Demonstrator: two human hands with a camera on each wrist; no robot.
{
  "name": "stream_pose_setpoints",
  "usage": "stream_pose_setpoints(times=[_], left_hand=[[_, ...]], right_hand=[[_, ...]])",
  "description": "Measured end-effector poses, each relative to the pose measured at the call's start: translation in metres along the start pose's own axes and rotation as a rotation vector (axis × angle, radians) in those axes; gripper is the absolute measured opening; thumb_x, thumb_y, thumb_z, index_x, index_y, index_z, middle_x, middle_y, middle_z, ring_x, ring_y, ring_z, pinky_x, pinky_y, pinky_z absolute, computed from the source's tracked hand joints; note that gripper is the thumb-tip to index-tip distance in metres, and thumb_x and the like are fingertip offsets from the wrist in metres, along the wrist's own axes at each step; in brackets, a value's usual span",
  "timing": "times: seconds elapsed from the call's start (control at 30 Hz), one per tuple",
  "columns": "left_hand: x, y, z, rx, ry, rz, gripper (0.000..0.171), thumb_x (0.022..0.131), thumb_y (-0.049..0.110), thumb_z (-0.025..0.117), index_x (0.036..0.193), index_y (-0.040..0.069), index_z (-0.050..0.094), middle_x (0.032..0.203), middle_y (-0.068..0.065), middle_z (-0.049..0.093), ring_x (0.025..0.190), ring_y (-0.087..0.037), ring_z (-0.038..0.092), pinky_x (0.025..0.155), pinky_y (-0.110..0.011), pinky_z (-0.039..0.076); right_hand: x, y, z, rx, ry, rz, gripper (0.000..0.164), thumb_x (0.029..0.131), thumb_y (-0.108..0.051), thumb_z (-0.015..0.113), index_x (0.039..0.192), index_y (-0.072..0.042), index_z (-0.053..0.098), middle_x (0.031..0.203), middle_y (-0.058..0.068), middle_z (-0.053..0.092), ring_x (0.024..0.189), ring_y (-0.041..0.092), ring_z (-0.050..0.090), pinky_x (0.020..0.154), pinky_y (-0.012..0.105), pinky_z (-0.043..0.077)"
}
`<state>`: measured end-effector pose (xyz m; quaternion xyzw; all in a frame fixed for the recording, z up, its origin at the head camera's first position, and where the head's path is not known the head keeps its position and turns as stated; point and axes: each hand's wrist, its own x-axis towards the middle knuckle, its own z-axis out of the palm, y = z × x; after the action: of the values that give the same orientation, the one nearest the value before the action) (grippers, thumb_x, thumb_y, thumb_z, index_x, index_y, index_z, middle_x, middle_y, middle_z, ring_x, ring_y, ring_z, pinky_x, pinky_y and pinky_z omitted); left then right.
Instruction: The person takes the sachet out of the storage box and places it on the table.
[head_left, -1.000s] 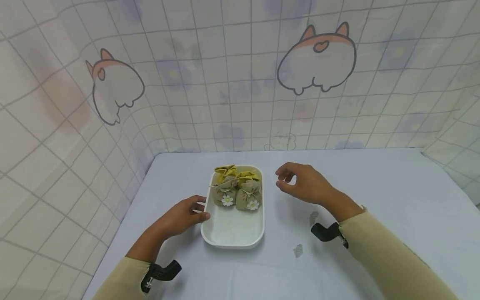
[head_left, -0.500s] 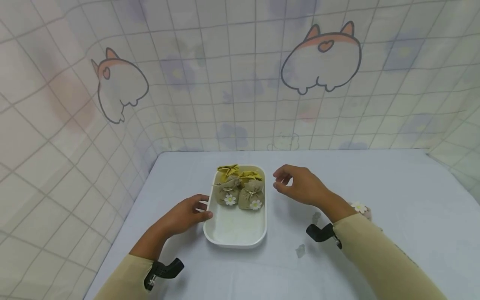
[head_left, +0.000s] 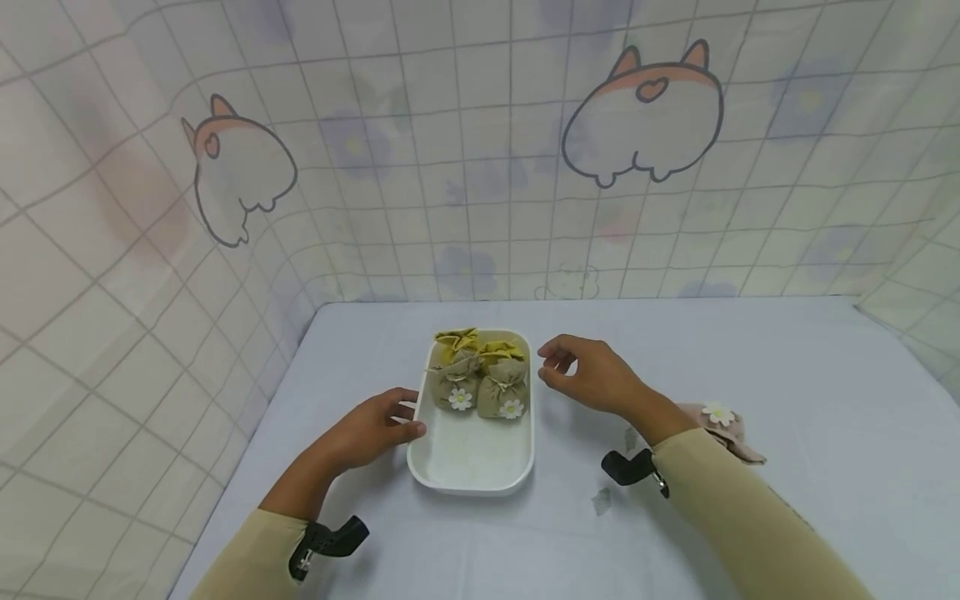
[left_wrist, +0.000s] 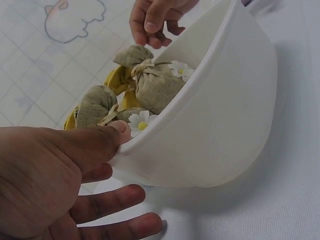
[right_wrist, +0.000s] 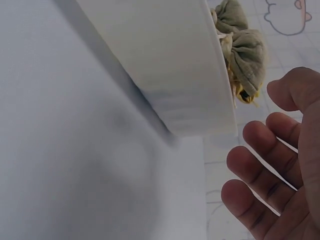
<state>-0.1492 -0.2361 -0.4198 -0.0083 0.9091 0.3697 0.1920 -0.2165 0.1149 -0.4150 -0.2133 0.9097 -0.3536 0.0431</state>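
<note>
A white tray (head_left: 471, 458) holds small drawstring pouches in its far half. Two grey-green pouches (head_left: 503, 392) with white daisies sit in front, and two yellow pouches (head_left: 456, 339) show behind them. My left hand (head_left: 373, 429) is at the tray's left wall and holds its rim, thumb over the edge and fingers outside. In the left wrist view the thumb (left_wrist: 107, 137) lies on the rim beside a daisy. Just off the tray's right side hovers my right hand (head_left: 588, 371), its fingers loosely bent with nothing between them.
A pinkish pouch (head_left: 716, 421) with a white daisy lies on the table to the right, partly hidden by the right forearm. Grey patches (head_left: 602, 501) mark the white tablecloth. A grid-patterned curtain (head_left: 495, 208) hangs along the back and sides.
My right hand has shifted slightly left, closer to the tray. The pinkish pouch has come into sight from behind the right forearm. The left hand stays at the rim.
</note>
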Motion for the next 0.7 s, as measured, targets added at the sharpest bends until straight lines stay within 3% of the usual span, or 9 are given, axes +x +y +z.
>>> stream_pose_setpoints(times=[0.7], left_hand=[[-0.002,0.002,0.0,-0.016,-0.007,-0.008,0.057,0.095,0.03,0.075,0.146,0.014,0.053,0.131,-0.01,0.066,0.12,-0.03,0.063,0.098,-0.056,0.05]], right_hand=[[0.011,-0.002,0.016,-0.011,-0.021,-0.027,0.029,0.095,-0.029,0.072,0.121,-0.014,0.072,0.095,-0.006,0.065,0.088,0.015,0.058,0.072,0.034,0.05]])
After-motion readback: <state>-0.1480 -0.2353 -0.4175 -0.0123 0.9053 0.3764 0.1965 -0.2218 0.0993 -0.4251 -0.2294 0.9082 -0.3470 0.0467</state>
